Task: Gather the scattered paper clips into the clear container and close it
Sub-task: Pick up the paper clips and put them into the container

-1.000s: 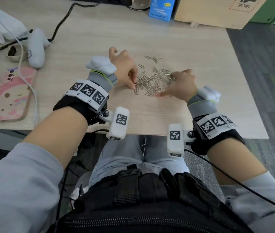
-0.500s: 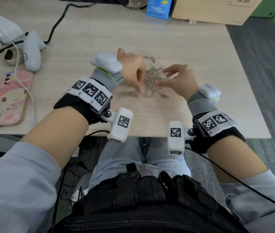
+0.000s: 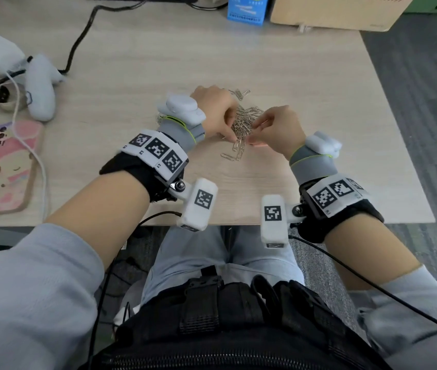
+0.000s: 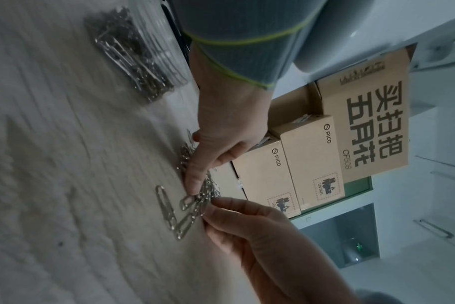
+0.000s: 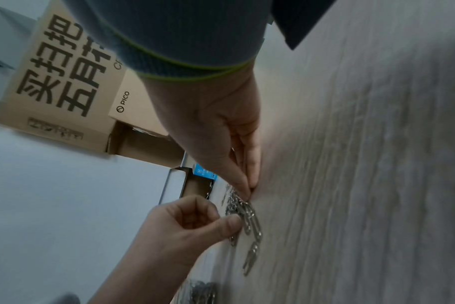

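Paper clips bunched in heap mid-desk, pressed between both hands. Left hand fingers curled, clips pinched. Right hand thumb and finger closed on clips. Few strays lying just nearer desk edge. Clear container, partly filled, seen beside left wrist.

Two small cardboard boxes read "PICO" and "UN 3481"; the large carton reads "CF508" under big Chinese characters.

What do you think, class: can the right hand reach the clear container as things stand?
Probably not directly: the clear container sits by the left wrist, with the left hand and the paper clips between it and the right hand.
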A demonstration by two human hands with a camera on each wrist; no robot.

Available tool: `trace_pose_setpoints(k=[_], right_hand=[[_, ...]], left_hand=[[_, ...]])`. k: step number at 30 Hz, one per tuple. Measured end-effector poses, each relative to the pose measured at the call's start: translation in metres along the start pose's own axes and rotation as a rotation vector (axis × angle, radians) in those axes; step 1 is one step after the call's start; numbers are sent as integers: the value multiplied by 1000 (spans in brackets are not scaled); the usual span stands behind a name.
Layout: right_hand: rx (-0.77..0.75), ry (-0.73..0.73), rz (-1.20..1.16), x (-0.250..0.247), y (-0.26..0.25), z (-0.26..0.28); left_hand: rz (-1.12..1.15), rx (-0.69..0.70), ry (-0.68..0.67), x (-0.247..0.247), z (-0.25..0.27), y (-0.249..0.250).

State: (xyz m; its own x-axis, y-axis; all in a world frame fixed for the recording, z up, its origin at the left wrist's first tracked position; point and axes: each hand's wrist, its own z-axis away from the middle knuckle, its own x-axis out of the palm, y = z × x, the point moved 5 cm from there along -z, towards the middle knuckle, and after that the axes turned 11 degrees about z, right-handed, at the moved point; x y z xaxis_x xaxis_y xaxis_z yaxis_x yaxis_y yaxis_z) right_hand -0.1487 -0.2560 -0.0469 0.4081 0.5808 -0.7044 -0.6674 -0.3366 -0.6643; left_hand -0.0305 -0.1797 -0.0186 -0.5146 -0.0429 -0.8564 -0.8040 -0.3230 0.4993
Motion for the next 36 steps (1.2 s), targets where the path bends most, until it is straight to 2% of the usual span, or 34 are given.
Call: trace_pose_setpoints(k=[3,5,7,10,12,14,18,22,32,36], right_hand=[[32,41,-162,-5,5,-4],[62,127,-281,-12,9,-5],[96,197,-370,-18,15,-8],[148,159,-617,-15,20,-9],[189,111,-787,-12,22,-9],[221,62,-901,-9,25,-9],[245,-26,-1006,-8,28,-13],[243,-100,-1102,-6,28,-12],[284,-94,-1213,-4,30,-12],[310,-105,-1301,-4,28,-10]], left_hand=[[76,16,30,-5,-6,5],[107,7,28,-7,-8,7],[87,-32,-57,-3,-12,12],[-93,-98,-245,11,-15,14],[-186,-105,-314,18,-15,13],[-181,-97,-285,20,-16,13],[-18,-59,-128,12,-26,13],[128,-35,-72,12,-32,10],[199,-43,49,9,-41,5],[288,-4,77,-1,-45,9]])
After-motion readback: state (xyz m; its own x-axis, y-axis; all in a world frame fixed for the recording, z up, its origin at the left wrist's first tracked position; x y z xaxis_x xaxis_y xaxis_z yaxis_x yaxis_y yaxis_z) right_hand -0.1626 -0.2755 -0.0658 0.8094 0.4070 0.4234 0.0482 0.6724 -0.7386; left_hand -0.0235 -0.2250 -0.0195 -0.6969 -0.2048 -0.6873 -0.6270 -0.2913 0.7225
